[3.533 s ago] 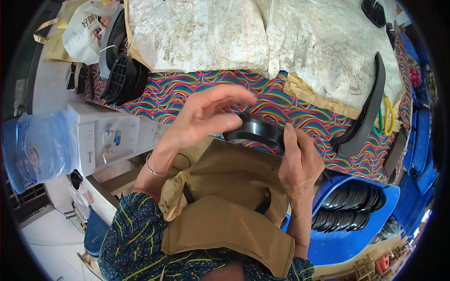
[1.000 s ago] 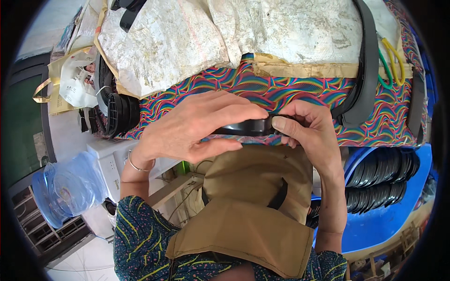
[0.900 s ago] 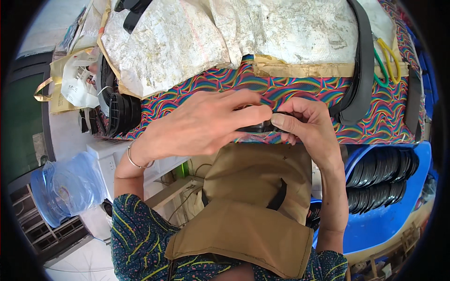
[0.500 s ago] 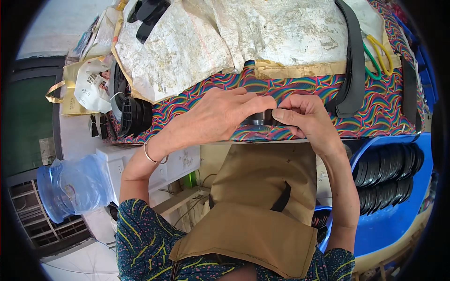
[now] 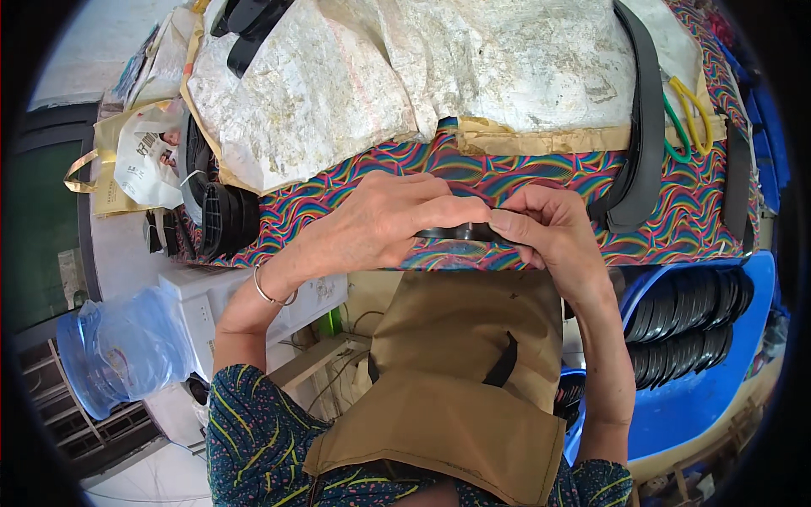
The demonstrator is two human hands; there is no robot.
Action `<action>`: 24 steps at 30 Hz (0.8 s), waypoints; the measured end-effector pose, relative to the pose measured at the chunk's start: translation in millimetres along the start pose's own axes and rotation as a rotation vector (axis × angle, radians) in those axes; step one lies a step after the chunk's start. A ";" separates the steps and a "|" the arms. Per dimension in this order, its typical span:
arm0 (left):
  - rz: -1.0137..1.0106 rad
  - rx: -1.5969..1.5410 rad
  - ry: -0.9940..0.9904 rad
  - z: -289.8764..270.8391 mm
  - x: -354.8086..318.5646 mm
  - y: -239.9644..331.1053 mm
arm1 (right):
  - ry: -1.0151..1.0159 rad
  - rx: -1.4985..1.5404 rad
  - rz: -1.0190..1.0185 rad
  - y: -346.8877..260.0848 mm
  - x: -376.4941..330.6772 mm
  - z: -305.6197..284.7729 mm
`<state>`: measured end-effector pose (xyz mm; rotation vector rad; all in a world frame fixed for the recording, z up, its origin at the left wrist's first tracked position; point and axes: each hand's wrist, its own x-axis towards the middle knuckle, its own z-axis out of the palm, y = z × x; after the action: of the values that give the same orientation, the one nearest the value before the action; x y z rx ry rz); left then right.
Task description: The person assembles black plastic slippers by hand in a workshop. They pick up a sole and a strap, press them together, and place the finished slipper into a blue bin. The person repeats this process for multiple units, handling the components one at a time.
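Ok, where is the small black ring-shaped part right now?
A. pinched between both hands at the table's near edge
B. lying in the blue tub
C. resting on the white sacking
A: the left hand and right hand pinch the small black ring-shaped part over the wavy multicoloured tablecloth.

Blue water jug (image 5: 127, 351), patterned tablecloth (image 5: 701, 220) — perhaps plastic.

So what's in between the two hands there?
In the head view, a flat black ring-shaped part sits between the left hand and the right hand. Both hands pinch it at the edge of the rainbow-patterned table cover.
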<state>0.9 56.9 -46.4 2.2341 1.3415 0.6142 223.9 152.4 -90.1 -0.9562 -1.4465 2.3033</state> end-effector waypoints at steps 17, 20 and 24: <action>-0.163 -0.147 0.121 -31.8 9.4 48.0 | -0.168 -0.089 -0.013 -37.3 -8.9 1.3; -0.187 -0.134 0.105 -52.5 6.1 89.5 | -0.218 -0.099 -0.061 -66.4 -35.0 3.1; -0.289 -0.311 0.261 -48.0 -7.7 112.0 | -0.223 -0.094 0.023 -86.1 -61.9 5.7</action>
<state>46.6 10.6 57.0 1.7186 1.5375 0.9569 256.1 156.1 11.0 -0.7625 -1.6511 2.4421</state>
